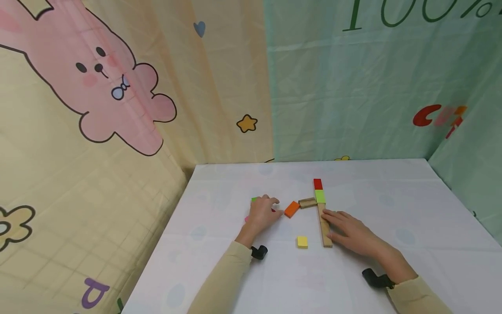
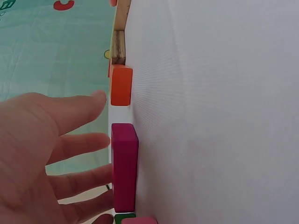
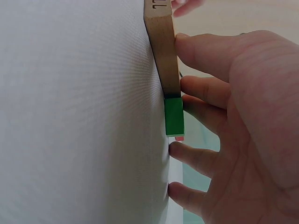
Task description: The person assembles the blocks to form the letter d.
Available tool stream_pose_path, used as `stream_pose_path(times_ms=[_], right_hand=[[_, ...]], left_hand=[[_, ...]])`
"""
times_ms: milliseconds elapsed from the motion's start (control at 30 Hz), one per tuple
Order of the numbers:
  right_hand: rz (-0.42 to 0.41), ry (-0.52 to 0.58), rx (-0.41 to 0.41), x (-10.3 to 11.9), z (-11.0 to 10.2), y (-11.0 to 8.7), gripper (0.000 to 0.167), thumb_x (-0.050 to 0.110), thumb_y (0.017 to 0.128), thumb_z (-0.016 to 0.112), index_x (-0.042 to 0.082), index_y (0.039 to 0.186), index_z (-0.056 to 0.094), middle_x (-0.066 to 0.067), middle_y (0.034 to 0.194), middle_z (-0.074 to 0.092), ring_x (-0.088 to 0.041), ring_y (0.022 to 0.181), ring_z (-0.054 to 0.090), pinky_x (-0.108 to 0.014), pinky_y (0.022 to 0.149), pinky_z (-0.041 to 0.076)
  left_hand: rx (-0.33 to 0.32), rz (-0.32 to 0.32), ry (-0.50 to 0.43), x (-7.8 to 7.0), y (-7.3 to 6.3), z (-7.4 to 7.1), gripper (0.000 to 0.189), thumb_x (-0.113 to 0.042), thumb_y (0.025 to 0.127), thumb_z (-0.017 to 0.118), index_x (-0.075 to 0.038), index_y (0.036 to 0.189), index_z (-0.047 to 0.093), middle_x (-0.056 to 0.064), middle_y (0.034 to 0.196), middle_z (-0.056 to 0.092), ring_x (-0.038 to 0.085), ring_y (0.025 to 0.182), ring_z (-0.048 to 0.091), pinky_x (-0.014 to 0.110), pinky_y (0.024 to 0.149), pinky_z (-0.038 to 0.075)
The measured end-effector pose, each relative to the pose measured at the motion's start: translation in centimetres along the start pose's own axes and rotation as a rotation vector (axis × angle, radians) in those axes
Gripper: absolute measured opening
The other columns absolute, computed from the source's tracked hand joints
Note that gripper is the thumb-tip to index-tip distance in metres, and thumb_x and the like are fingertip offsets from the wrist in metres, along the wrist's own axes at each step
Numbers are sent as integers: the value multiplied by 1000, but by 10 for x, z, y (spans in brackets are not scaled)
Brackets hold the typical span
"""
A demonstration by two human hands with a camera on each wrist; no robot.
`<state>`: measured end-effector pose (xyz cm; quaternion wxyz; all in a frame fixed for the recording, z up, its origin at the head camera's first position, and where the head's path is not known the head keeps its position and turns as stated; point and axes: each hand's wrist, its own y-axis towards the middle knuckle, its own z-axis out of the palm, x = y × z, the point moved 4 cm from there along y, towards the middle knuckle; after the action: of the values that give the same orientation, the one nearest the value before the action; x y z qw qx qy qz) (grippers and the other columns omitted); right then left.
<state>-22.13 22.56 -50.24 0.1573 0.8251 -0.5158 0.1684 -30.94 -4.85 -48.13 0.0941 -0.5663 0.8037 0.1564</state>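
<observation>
A long plain wooden block (image 1: 324, 227) lies on the table, with a light green block (image 1: 320, 196) and a red block (image 1: 317, 184) in line at its far end. The right hand (image 1: 354, 233) rests along its right side, thumb and fingertips (image 3: 191, 49) at its edge, fingers fairly straight. My left hand (image 1: 263, 214) is over a magenta block (image 2: 125, 172), fingertips at its upper edge, thumb apart near an orange block (image 1: 292, 209). A short wooden block (image 1: 307, 203) links the orange one to the line. Pink (image 2: 140, 220) and green (image 2: 125, 217) blocks lie under the left hand, mostly hidden.
A yellow block (image 1: 302, 242) lies by itself between the two forearms. The white table (image 1: 282, 283) has a back edge against a printed curtain (image 1: 219, 87). Each wrist wears a black camera mount (image 1: 377, 278).
</observation>
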Motion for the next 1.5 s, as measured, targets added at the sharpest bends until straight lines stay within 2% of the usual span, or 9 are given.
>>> stream_pose_path(times_ms=[133, 233, 433, 733, 967, 1100, 1267, 1500], right_hand=[[-3, 6, -1, 1, -1, 0, 66, 40, 97, 67, 13, 152, 45, -10, 157, 40, -46, 139, 35, -69, 102, 34], [-6, 10, 0, 1, -1, 0, 66, 40, 96, 67, 13, 153, 45, -10, 157, 40, -46, 139, 35, -69, 102, 34], [-9, 8, -3, 0, 0, 0, 66, 40, 97, 67, 13, 153, 45, -10, 157, 39, -46, 140, 35, -69, 102, 34], [-1, 15, -3, 0, -1, -1, 67, 41, 96, 67, 13, 153, 45, -10, 157, 39, -47, 139, 35, -69, 101, 34], [-9, 13, -2, 1, -1, -1, 67, 41, 97, 66, 13, 153, 45, -10, 157, 39, -47, 139, 35, -69, 102, 34], [-7, 1, -5, 0, -1, 0, 66, 42, 97, 66, 13, 153, 45, -10, 157, 39, -47, 139, 35, -69, 102, 34], [0, -4, -7, -2, 0, 1, 67, 45, 97, 65, 14, 152, 46, -9, 157, 40, -48, 139, 35, -70, 102, 34], [-16, 8, -15, -3, 2, 0, 67, 47, 97, 64, 14, 152, 46, -9, 157, 40, -46, 139, 36, -69, 102, 34]], left_hand=[[33, 1, 17, -1, -2, 3, 41, -42, 86, 79, -16, 118, 75, 3, 102, 63, 21, 90, 53, 42, 92, 43], [36, -5, 16, 0, -4, 4, 41, -39, 85, 81, -15, 119, 75, 4, 104, 63, 20, 89, 53, 38, 86, 46], [16, -4, 15, 5, -5, 4, 42, -32, 83, 85, -14, 120, 74, 6, 110, 65, 19, 90, 56, 32, 80, 48], [1, -36, -56, 12, -11, 5, 54, -28, 79, 88, -13, 128, 70, 9, 113, 61, 20, 95, 55, 27, 77, 50], [-10, -24, -90, 15, -16, 4, 56, -25, 79, 88, -12, 130, 69, 11, 118, 62, 21, 99, 56, 27, 78, 52], [17, 4, -107, 16, -18, 1, 52, -23, 80, 87, -12, 127, 70, 9, 122, 61, 22, 105, 56, 28, 83, 54], [50, 54, -117, 19, -19, 1, 40, -20, 81, 86, -16, 120, 75, 5, 119, 61, 20, 107, 54, 30, 88, 51], [66, 61, -140, 20, -20, 2, 30, -19, 84, 83, -18, 114, 77, 1, 107, 61, 17, 101, 52, 28, 83, 51]])
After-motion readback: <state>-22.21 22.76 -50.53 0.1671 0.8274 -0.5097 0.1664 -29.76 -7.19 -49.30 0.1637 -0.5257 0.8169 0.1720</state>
